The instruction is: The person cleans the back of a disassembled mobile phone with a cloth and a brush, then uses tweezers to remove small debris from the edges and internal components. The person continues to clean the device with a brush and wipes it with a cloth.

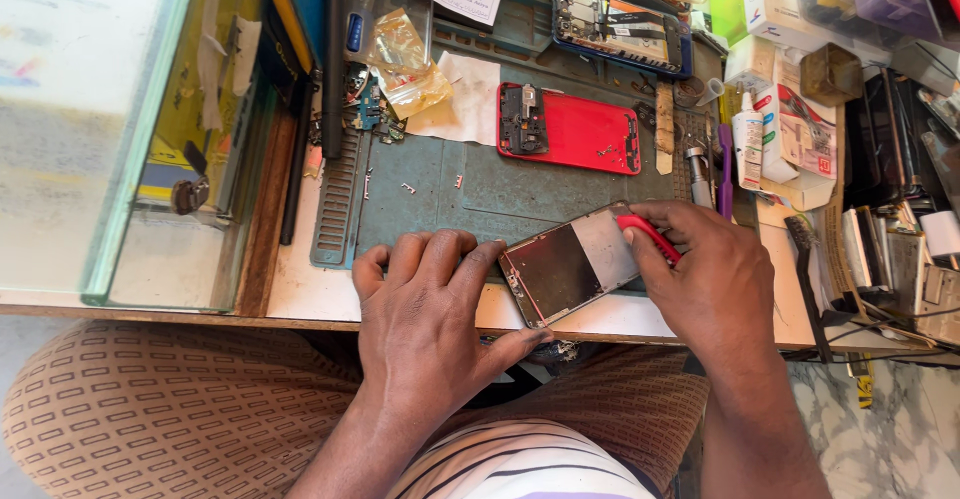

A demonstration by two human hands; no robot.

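My left hand (425,309) presses down on the left end of an opened phone frame (568,267), a silver and dark chassis lying tilted on the green work mat (450,194). My right hand (705,279) grips a red-handled tool (648,235) whose tip rests on the frame's upper right corner. A red phone back cover (580,131) with a black board piece lies further back on the mat. Another opened phone (620,31) with a blue rim sits behind it.
A glass cabinet (110,129) stands at the left. Boxes, a white glue bottle (747,139), tweezers and small tools crowd the right side. A plastic bag (405,59) and white paper lie at the mat's back. Small screws are scattered on the mat.
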